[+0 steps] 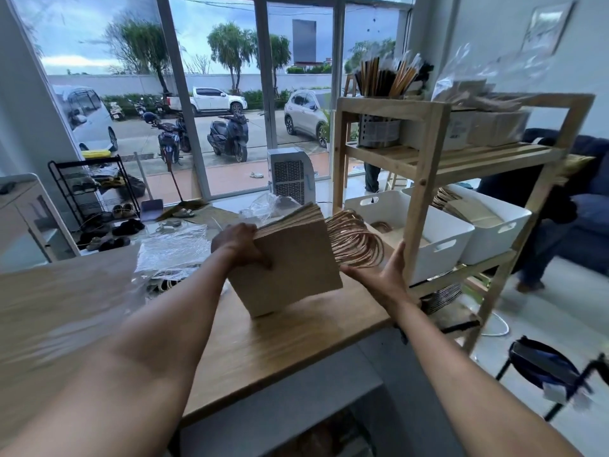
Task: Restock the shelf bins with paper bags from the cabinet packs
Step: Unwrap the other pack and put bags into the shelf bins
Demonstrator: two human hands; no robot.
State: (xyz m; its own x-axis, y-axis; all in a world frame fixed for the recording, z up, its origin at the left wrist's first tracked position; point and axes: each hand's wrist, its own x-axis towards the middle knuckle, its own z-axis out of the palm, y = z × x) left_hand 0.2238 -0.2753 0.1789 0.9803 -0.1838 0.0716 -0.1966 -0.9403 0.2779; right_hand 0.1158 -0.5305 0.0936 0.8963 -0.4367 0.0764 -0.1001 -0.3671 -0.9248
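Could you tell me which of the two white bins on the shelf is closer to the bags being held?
The left white bin, nearest the counter; the right white bin sits beyond it, farther from the stack of paper bags.

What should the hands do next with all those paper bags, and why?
Probably carry the bags right and lower them into the near bin. The left hand grips the stack and the right hand is open under its handle end, the handles already point toward the shelf, and that bin looks mostly empty.
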